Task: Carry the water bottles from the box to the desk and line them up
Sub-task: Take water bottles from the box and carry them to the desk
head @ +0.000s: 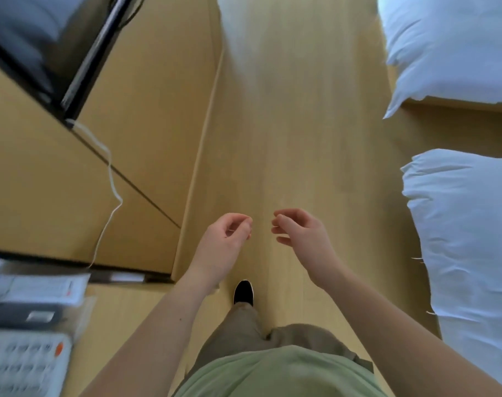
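Head-camera view showed the person walking along the wooden floor [295, 124], the left hand [224, 242] and right hand [301, 236] raised close together in front, fingers loosely curled and holding nothing. Neither bottles nor box were in view, so their place could not be told; the desk [43, 179] stood at the left, beds [459, 224] at the right. To do this leg well, the person probably needed to keep both hands free and pass between the furniture.

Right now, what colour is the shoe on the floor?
Black, with a thin white sole edge, in the head view.
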Motion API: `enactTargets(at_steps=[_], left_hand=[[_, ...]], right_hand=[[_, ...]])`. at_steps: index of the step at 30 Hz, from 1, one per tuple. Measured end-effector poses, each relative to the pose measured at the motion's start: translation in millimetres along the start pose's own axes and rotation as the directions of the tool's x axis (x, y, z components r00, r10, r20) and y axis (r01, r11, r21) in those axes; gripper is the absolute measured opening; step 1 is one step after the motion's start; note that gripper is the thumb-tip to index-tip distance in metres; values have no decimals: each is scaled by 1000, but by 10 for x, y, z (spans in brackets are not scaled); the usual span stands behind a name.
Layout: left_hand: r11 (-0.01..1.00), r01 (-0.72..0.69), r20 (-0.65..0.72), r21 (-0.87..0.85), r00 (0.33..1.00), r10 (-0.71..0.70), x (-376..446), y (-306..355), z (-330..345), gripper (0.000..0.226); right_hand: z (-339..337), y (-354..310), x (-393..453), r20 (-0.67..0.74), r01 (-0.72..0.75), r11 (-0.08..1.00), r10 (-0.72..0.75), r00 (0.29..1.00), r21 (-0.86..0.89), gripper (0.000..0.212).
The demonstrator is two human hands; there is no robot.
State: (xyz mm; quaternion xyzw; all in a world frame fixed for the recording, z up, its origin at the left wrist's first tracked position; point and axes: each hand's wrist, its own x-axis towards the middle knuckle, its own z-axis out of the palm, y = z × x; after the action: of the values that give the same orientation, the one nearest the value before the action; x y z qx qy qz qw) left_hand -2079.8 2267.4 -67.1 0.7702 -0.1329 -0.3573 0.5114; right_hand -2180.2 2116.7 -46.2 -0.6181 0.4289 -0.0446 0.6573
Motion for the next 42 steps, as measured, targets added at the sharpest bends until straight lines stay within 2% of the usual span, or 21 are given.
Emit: enactTargets(at_steps=[4, 11, 18, 25, 35, 42], left_hand=[[998, -48, 105, 46, 994, 43, 498, 269, 89, 32], [995, -69, 188, 67, 981, 56, 1254, 687, 404, 28], [993, -52, 174, 103, 984, 33, 2181, 1180, 777, 23], [989, -28, 133, 148, 991, 8, 3206, 1909, 1276, 9], [998, -9, 137, 66, 991, 0, 4382, 2747, 1896, 12], [999, -1, 166, 46, 986, -7, 5442, 3127, 2092, 12]], right_hand=[[-134, -240, 305, -83, 18, 998, -14, 996, 52, 12], [-475, -517, 879, -182, 35, 994, -15, 983, 108, 11], [-973, -793, 1774, -190, 13, 984, 21, 982, 176, 12], [-1663, -1334, 2840, -186, 88, 983, -57, 981, 163, 12], [-2351, -1962, 4035, -152, 55, 978, -25, 988, 201, 12], [-2725, -2391, 5006, -202, 41, 981, -2, 979, 189, 12]])
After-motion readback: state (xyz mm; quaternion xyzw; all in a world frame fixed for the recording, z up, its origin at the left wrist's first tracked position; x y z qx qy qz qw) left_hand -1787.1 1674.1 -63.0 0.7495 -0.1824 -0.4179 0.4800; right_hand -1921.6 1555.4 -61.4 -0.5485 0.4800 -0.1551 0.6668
